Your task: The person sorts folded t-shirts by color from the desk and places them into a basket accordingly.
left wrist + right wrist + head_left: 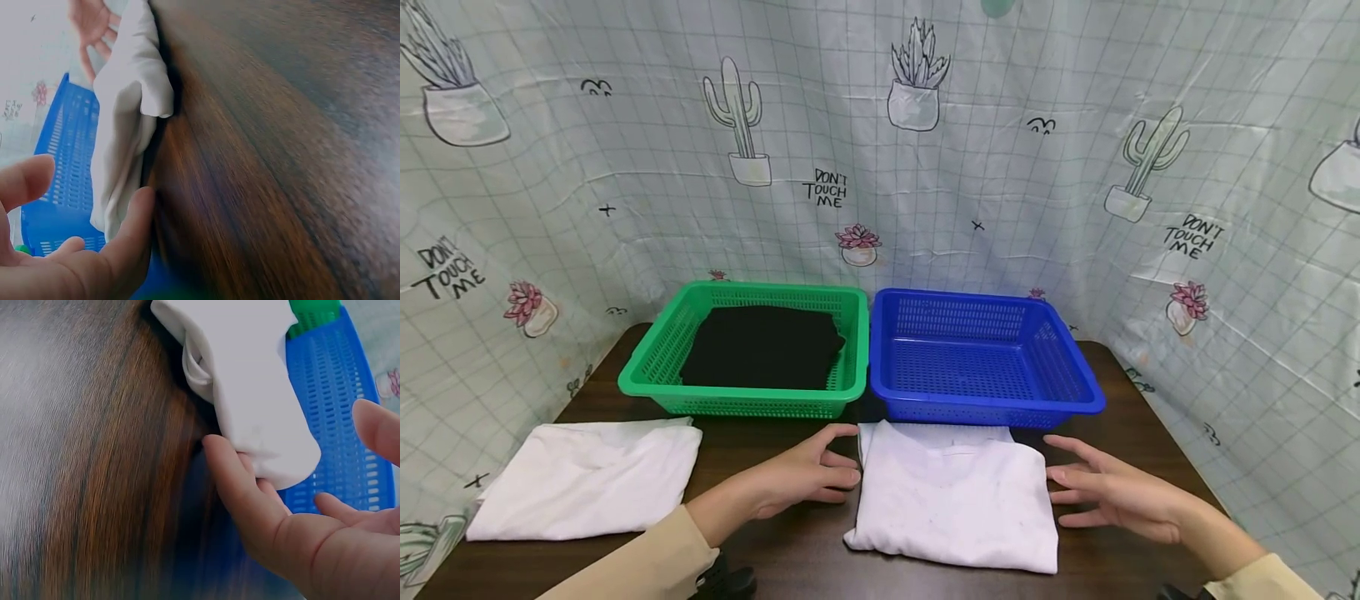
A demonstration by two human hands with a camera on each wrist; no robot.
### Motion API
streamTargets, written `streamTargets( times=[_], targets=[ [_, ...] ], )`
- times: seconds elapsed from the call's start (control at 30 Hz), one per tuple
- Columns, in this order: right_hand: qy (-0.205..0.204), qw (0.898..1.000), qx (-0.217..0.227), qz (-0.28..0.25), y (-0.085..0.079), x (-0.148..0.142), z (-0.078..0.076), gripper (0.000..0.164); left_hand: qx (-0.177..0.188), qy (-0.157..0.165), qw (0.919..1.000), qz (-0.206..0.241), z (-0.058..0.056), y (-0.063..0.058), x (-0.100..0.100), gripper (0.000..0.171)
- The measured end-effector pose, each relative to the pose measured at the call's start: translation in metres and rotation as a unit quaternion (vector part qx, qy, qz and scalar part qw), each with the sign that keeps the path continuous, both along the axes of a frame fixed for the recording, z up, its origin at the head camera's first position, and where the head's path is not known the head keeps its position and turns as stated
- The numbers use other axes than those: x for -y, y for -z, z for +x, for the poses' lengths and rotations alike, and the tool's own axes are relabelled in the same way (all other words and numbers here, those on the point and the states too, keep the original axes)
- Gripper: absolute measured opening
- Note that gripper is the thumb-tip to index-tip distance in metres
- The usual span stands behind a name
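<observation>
Folded white t-shirt [953, 498] lies lower centre of the head view, on the dark wood table [752, 450], just in front of the blue basket [981, 358]. Left hand [801, 479] at its left edge, right hand [1112, 492] at its right edge; both fingers straight, released, grasping nothing. Fingertip contact looks likely from the wrist views, hard to confirm. Cloth seems soft, light, floppy; best taken under both side edges. Green basket [745, 350] holds black clothing [763, 346]; another folded white garment [587, 479] lower left.
</observation>
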State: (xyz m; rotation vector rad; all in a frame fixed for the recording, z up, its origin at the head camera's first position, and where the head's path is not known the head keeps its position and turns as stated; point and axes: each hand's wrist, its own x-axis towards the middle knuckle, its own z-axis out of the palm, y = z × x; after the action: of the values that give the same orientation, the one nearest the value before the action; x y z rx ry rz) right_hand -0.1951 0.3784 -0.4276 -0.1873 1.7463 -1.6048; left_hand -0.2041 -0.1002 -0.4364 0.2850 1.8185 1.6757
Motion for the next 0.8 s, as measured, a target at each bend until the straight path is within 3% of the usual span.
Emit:
streamTargets(
  times=[0.23, 0.8],
  targets=[
    [0.006, 0.999, 0.022, -0.029, 0.006, 0.012, -0.004, 0.078, 0.023, 0.005, 0.9996, 0.016, -0.004, 0.000, -0.008, 0.081],
    [-0.025, 0.997, -0.011, -0.075, 0.020, 0.053, -0.008, 0.075, 0.030, 0.010, 0.9988, 0.039, -0.009, 0.015, -0.036, 0.079]
  ],
)
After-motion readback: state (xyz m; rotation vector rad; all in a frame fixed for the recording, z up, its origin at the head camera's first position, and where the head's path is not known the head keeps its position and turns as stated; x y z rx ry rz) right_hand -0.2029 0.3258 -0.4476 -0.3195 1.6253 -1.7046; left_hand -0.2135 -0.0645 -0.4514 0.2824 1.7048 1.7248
